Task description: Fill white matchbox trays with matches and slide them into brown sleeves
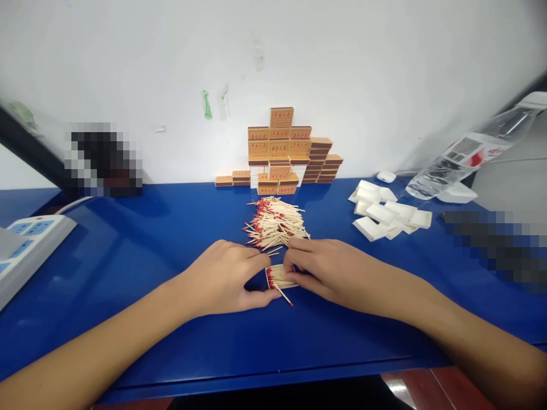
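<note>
Matchbox tray [267, 279] between hands, long axis side to side, neither hand nearer. Left hand [228, 278] grips tray's left end, thumb on near side; right hand [318, 267] curled over tray's right end (cannot tell if anything is pinched). Match pile [277, 222] just beyond tray.

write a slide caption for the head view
Hands at a tray of matches, a match pile and stacked matchboxes behind.
</note>
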`<state>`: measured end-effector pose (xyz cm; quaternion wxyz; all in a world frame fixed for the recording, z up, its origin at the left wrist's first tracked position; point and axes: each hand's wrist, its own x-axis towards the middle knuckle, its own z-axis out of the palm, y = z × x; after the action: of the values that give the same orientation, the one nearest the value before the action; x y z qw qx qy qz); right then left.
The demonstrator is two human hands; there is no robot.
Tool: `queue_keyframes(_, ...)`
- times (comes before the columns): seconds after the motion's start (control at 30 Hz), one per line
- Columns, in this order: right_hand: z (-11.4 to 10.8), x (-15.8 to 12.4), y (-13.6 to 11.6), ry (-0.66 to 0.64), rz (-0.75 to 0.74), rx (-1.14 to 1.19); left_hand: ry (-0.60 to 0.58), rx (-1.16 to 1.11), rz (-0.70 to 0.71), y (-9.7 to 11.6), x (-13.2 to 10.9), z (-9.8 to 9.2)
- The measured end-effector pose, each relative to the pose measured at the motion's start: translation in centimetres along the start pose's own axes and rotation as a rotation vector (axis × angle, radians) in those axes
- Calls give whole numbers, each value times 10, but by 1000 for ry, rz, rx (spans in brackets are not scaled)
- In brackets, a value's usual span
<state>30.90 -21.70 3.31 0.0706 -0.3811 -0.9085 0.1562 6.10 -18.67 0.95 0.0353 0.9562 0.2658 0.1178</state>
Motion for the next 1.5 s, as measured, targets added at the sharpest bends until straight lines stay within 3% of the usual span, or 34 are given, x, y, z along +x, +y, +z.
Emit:
queue_keyframes(0.2, 3, 5, -9, 72, -31, 152, 6, -3, -2, 2, 1, -2)
queue_keyframes(0.53, 4, 9, -12, 14, -50, 366, -6, -8, -1, 1, 2, -3)
queue_keyframes(0.8, -4, 8, -4, 167, 149, 632, -4, 14, 7, 2, 1, -3)
queue_keyframes(0.93, -3, 8, 3, 100, 150, 495, -19, 21, -9, 1, 1, -4)
queue_keyframes(1.07, -5, 8, 8, 141, 87, 300, -38, -4, -25, 1, 1, -4)
queue_keyframes(1.27, -3, 10, 5, 155, 172, 371, -48, -1, -42, 2, 1, -4)
queue_keyframes(1.37, -1, 10, 4, 137, 121, 300, -49, -8, -45, 1, 2, -5)
queue_keyframes(1.5, 5, 13, 11, 245, 96, 237, -59, -48, -14, 5, 1, -8)
